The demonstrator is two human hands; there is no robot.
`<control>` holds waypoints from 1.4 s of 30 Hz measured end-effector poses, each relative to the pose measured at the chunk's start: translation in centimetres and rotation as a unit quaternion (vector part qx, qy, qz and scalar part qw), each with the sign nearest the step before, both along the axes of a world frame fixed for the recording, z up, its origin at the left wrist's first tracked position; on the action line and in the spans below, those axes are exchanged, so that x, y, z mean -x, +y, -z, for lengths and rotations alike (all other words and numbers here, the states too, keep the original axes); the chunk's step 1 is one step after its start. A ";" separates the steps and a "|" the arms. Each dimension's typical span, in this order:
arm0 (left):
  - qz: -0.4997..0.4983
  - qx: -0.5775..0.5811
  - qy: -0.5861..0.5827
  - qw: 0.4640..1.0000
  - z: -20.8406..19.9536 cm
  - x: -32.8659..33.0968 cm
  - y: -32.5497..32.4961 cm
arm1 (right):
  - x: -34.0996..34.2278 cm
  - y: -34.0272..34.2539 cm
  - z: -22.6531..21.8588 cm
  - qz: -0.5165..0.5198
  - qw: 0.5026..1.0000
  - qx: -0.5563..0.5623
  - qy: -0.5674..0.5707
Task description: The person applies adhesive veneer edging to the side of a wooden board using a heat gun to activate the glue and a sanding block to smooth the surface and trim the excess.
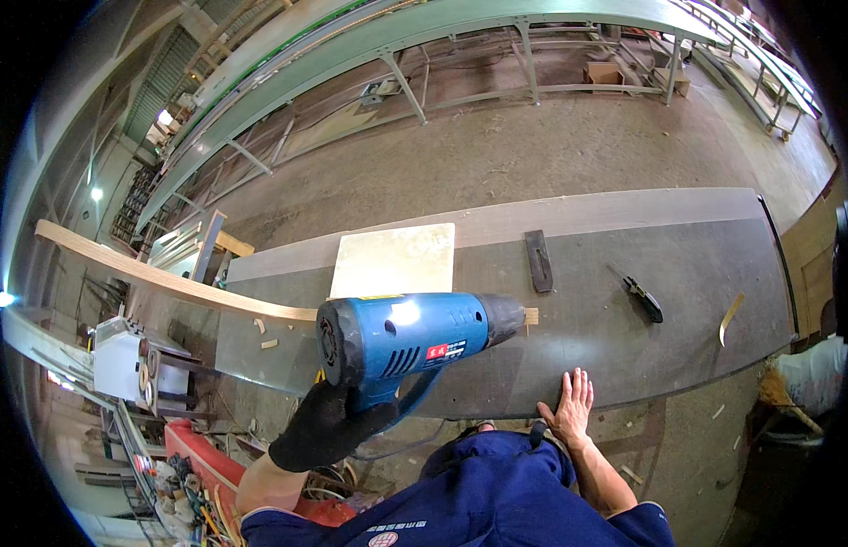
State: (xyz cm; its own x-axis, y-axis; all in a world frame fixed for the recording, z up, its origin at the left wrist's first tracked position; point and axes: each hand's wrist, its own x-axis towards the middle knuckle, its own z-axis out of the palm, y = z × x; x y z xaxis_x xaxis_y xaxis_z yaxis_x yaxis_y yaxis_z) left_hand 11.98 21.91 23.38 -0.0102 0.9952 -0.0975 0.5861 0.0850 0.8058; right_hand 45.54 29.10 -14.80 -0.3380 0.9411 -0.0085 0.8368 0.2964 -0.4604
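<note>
A blue heat gun [415,333] with a dark nozzle is held up over the workbench [570,351] by my left hand [328,427], in a black glove. Its nozzle points right. Behind it runs a long wooden strip [169,281], reaching in from the far left; a short wood end [531,316] shows just past the nozzle. The gun hides the stretch between. My bare right hand [570,410] rests at the bench's near edge, fingers stretched out, holding nothing. A pale square board [396,258] lies beyond the gun.
To the right on the bench are a dark flat block [539,262], a cutter knife [642,299] and a curled thin strip [731,319]. Small wood scraps [269,345] lie at left. A long green-topped table [460,35] stands across the floor. A broom [788,397] leans at far right.
</note>
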 end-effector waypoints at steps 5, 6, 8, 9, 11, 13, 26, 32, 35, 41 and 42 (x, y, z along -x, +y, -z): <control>-0.039 0.072 0.010 0.997 -0.3 0.9 -0.8 | -0.1 0.0 0.2 0.000 1.000 -0.006 -0.004; -0.048 0.075 0.011 0.996 -0.4 1.0 -0.9 | -0.1 0.1 0.2 -0.001 1.000 -0.007 -0.003; -0.075 0.064 0.009 0.995 -0.6 0.8 -1.1 | -0.1 0.1 0.2 -0.001 1.000 -0.011 -0.001; -0.087 0.058 0.008 0.994 -0.7 0.8 -1.1 | -0.1 0.1 0.2 0.000 1.000 -0.012 0.002; -0.079 0.030 0.026 0.996 -0.6 0.9 -1.3 | -0.1 0.1 0.2 0.003 1.000 -0.011 0.003; -0.083 0.027 0.028 0.996 -0.6 0.8 -1.4 | -0.5 0.2 0.1 0.003 1.000 -0.004 0.000; -0.167 0.075 0.075 0.980 -2.3 3.6 -4.2 | -0.6 0.3 1.1 -0.006 1.000 -0.018 -0.016; -0.226 0.073 0.059 0.970 -3.2 6.0 -6.6 | 0.0 0.0 0.6 -0.009 1.000 -0.014 -0.003; -0.233 0.002 0.125 0.964 -3.1 6.3 -7.3 | 0.3 0.1 0.0 -0.009 1.000 0.008 -0.009; -0.263 0.013 0.097 0.960 -2.5 8.8 -9.8 | 0.5 0.1 -0.2 -0.006 1.000 0.014 0.009; -0.261 0.022 0.104 0.960 -2.1 9.4 -10.2 | 0.4 0.0 -0.2 -0.007 1.000 0.007 0.007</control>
